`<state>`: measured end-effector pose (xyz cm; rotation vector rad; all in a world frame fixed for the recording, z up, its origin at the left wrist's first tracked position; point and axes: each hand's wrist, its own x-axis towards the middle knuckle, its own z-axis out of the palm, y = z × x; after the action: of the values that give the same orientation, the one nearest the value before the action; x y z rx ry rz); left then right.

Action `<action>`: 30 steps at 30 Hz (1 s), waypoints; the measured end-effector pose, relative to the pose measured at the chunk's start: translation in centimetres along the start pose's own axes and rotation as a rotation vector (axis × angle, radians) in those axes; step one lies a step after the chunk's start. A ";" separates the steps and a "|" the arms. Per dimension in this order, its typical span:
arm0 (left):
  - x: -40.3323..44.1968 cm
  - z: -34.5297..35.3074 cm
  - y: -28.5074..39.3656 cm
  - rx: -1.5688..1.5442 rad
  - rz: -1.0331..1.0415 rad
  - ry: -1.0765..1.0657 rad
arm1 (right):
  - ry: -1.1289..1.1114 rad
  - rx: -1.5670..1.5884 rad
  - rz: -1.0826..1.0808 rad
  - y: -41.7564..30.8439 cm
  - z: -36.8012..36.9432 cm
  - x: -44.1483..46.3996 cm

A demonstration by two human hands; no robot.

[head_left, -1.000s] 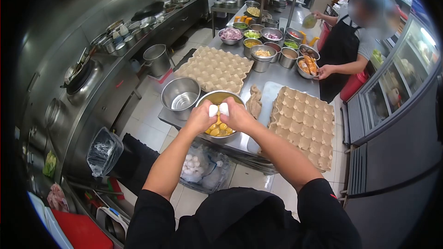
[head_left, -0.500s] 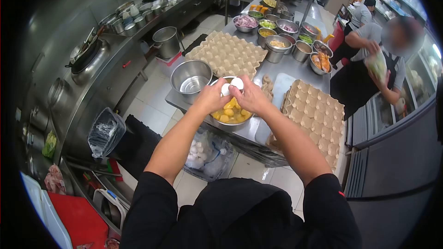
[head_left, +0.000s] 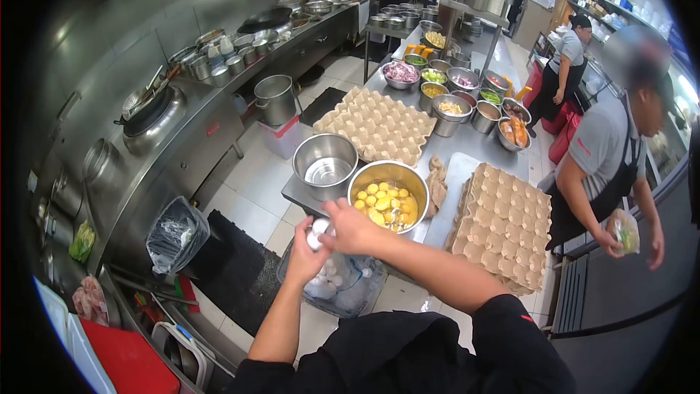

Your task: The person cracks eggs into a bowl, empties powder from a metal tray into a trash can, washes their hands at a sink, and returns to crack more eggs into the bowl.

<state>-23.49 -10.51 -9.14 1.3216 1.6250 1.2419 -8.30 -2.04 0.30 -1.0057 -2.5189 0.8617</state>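
My left hand (head_left: 302,259) is closed around white eggshells (head_left: 318,236). From the right side, my right hand (head_left: 354,230) meets them, its fingers curled and the thumb against the shells. Both hands are just in front of the steel bowl (head_left: 351,191), which holds several egg yolks (head_left: 377,199) in clear egg white. Below the hands, a plastic-lined bin (head_left: 368,299) contains discarded white shells (head_left: 329,277). An empty steel bowl (head_left: 325,176) stands left of the yolk bowl.
Egg cartons (head_left: 375,124) lie behind the bowls, and a taller carton stack (head_left: 503,230) is at the right on a white board (head_left: 461,168). Bowls of cut vegetables (head_left: 452,109) fill the far table. A co-worker (head_left: 601,153) stands at the right with a bag (head_left: 625,231).
Both hands have moved down and left from above the yolk bowl to over the shell bin, still with white shells. The co-worker at right has turned and lowered the bag.
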 end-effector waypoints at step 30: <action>-0.7 21.3 15.2 0.185 0.387 -0.539 | 0.863 0.335 1.040 19.7 -17.2 -37.0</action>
<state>0.95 -5.60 -1.13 1.9542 1.1504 0.8395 36.41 -9.41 -0.46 -2.0098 -1.0248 0.7598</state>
